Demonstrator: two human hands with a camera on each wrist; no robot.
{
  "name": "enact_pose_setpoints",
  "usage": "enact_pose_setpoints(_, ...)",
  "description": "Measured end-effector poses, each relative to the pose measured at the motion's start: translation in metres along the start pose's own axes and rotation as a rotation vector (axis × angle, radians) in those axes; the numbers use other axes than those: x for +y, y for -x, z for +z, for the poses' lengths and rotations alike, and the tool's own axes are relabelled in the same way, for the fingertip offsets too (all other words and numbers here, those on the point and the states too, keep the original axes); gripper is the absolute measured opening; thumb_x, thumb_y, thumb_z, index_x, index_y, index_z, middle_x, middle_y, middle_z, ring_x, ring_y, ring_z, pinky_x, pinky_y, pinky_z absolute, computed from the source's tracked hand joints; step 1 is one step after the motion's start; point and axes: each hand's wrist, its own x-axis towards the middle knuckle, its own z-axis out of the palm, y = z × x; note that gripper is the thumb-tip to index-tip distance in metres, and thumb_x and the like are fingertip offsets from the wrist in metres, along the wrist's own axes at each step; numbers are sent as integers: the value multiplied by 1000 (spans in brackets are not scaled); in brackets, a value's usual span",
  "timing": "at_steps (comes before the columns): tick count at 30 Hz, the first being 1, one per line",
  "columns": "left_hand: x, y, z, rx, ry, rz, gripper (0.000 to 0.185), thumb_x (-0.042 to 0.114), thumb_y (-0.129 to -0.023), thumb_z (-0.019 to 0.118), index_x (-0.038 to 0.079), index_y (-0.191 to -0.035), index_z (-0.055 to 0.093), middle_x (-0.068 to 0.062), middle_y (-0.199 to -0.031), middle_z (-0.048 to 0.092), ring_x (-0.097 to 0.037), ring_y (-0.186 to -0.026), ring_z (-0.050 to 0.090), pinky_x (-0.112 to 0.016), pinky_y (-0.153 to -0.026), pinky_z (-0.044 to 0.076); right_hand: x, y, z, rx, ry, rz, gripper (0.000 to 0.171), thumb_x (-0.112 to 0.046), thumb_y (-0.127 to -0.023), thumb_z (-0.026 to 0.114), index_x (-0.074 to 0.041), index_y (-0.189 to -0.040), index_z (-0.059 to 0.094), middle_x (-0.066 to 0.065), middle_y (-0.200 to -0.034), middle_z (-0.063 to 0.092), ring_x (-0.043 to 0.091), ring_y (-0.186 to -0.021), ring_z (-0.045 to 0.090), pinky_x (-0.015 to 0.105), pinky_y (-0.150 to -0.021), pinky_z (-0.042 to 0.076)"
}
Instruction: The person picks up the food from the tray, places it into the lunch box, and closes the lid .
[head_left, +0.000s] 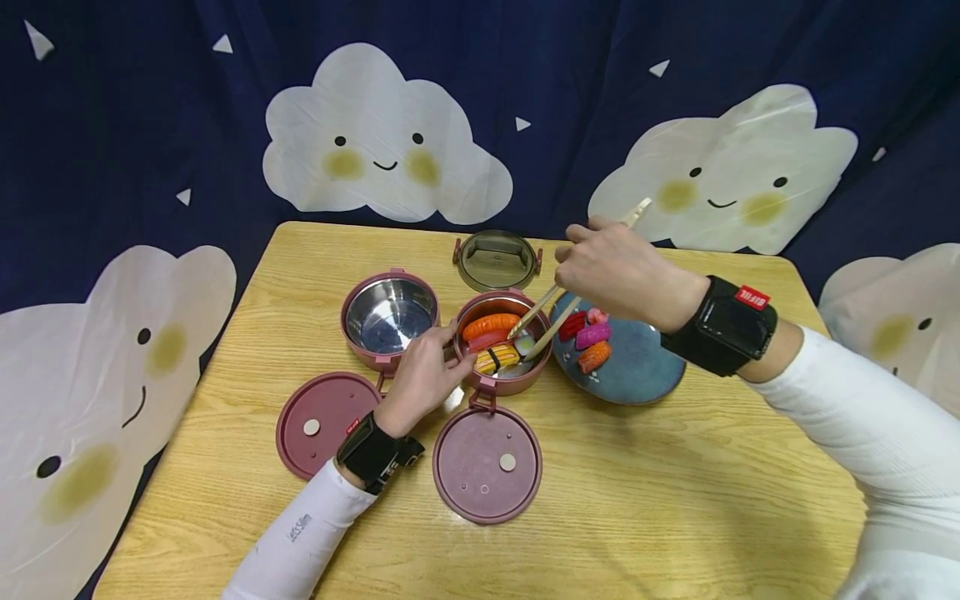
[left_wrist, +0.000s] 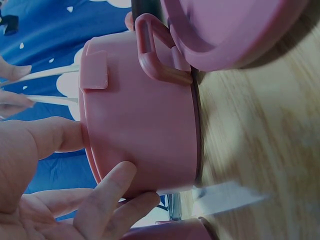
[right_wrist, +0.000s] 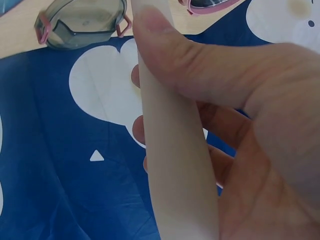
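Observation:
Pale tongs (head_left: 553, 321) are gripped in my right hand (head_left: 611, 271); in the right wrist view the thumb presses along the tongs' arm (right_wrist: 175, 145). Their two tips reach down into a pink pot (head_left: 510, 383), either side of a small white-green piece (head_left: 524, 342). Toy sushi also lies in the pot: an orange piece (head_left: 491, 325) and a yellow piece with a black band (head_left: 497, 358). My left hand (head_left: 426, 371) rests against the pot's left side. Its fairly straight fingers (left_wrist: 107, 192) touch the outer wall and rim.
A second pink pot (head_left: 390, 317), with a bare metal inside, stands left. Two round pink lids (head_left: 487, 467) (head_left: 324, 425) lie in front, a clear lid (head_left: 497, 260) behind. The blue plate (head_left: 633, 367) at right bears several toy sushi pieces (head_left: 593, 335).

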Motion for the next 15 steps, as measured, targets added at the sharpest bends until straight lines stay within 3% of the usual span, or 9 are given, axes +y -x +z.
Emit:
enact_pose_setpoints(10, 0, 0, 0, -6, 5, -13, 62, 15, -95, 77, -8, -148, 55, -28, -134, 67, -32, -115, 73, -36, -85, 67, 9, 9, -7, -33, -46, 26, 12, -8, -88, 82, -17, -96, 82, 4, -92, 76, 26, -82, 57, 34, -70, 45)
enact_pose_setpoints(15, 2, 0, 0, -6, -3, -11, 61, 15, -95, 78, -8, -147, 56, -27, -133, 68, -32, -114, 73, -36, -84, 67, 19, 20, -9, -21, -91, 41, 24, -9, -81, 88, -18, -102, 83, 4, -92, 75, 26, -85, 58, 36, -71, 46)
